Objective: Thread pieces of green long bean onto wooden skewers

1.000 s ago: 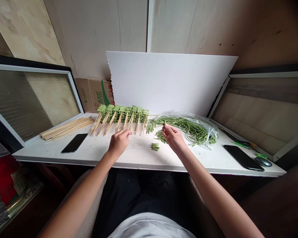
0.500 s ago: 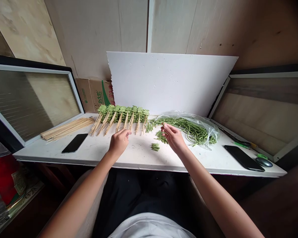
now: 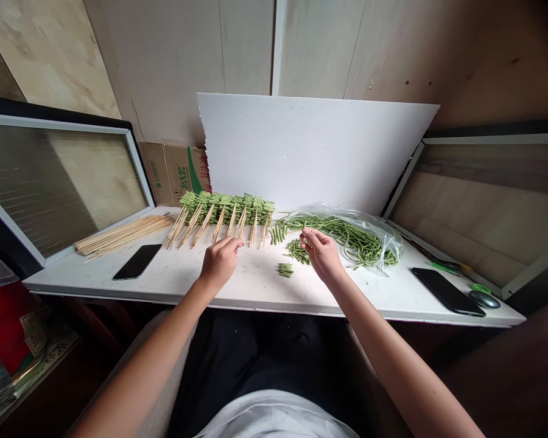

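My left hand is closed around the blunt end of a thin bamboo skewer, which points right. Several short green bean pieces sit side by side along its far part. At the skewer's tip, my right hand pinches with thumb and fingertips; a bit of green bean shows there, mostly hidden by the fingers. Just below the right hand lies a loose heap of cut bean pieces. A smaller group of cut pieces is nearer the table's front.
Stacked bean skewers line the back left, sticks toward me. Bare skewers lie farther left beside a phone. Long beans spill from a plastic bag. Another phone and a mouse are right.
The green piece in my right fingers has come closer to the skewer tip and shows less. Both hands have shifted only slightly; the skewer stays in my left hand.
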Available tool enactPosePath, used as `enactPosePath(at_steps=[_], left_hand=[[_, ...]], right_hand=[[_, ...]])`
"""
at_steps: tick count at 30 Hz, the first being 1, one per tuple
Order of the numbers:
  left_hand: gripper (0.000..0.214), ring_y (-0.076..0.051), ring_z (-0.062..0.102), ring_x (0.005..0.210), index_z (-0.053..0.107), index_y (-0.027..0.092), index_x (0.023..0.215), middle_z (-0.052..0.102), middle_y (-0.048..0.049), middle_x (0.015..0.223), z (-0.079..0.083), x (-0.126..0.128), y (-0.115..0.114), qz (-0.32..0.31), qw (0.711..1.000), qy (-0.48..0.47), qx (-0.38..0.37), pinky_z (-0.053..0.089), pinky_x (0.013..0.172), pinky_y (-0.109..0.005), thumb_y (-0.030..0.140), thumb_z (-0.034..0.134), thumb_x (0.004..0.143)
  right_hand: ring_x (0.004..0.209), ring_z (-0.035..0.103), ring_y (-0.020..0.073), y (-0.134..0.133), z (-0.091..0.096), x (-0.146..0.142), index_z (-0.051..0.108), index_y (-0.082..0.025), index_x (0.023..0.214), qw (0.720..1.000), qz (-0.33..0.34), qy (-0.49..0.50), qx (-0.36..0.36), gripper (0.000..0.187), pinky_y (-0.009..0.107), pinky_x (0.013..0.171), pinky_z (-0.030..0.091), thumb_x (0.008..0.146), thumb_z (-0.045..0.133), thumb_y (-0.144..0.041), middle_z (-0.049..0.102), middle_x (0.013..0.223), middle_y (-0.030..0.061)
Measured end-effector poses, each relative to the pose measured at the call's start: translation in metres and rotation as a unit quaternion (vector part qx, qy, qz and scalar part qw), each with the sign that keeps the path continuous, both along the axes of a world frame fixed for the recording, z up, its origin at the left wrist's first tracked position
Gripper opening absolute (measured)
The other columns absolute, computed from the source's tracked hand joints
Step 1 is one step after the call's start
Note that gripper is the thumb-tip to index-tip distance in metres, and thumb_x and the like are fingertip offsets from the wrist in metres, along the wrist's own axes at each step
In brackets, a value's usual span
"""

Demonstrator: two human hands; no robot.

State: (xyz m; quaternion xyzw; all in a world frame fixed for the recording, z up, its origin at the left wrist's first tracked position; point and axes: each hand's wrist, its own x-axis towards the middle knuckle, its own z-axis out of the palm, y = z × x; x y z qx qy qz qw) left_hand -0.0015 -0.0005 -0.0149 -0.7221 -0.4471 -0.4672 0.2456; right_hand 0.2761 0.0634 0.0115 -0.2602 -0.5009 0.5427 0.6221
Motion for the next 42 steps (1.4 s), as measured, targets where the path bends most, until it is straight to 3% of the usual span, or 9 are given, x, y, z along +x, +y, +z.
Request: enactPosePath(at_steps=[13,26,36,42], left_hand=[[0.041,-0.018,0.067,0.072,0.07,0.017,0.09,0.072,-0.0044,0.079,-0.002,0.002,-0.001,0.006,1.0,0.015,-0.008,0.049,0.065,-0.025,-0.01,0.041,0.077],[0.04,-0.019,0.07,0.076,0.071,0.018,0.093,0.074,-0.0051,0.084,-0.005,0.003,0.0,0.0,0.999,-0.003,-0.034,0.052,0.067,-0.026,-0.007,0.043,0.081],[0.038,-0.019,0.07,0.078,0.071,0.017,0.093,0.075,-0.006,0.085,-0.007,0.008,0.0,0.006,1.0,-0.006,-0.022,0.053,0.068,-0.027,-0.007,0.043,0.083],[0.044,-0.018,0.069,0.072,0.072,0.017,0.092,0.073,-0.0047,0.079,-0.006,0.018,-0.005,0.019,0.999,0.018,0.02,0.052,0.065,-0.026,-0.01,0.039,0.079]], right_hand=[[0.09,0.064,0.0208,0.003,-0.009,-0.001,0.079,-0.024,0.086,0.997,-0.037,-0.04,0.05,0.032,0.032,0.075,0.051,0.075,0.088,-0.053,0.071,0.092,0.0042],[0.089,0.064,0.0225,-0.008,0.0,0.001,0.077,-0.025,0.087,0.989,-0.067,-0.102,0.086,0.037,0.035,0.081,0.05,0.078,0.083,-0.06,0.073,0.092,0.005],[0.082,0.061,0.0201,-0.011,0.008,0.007,0.077,-0.024,0.086,0.98,-0.076,-0.128,0.13,0.032,0.033,0.076,0.048,0.082,0.081,-0.055,0.071,0.09,0.0044],[0.076,0.059,0.02,-0.016,0.003,-0.001,0.076,-0.025,0.082,0.978,-0.059,-0.152,0.133,0.032,0.033,0.068,0.048,0.082,0.08,-0.058,0.071,0.089,0.0053]])
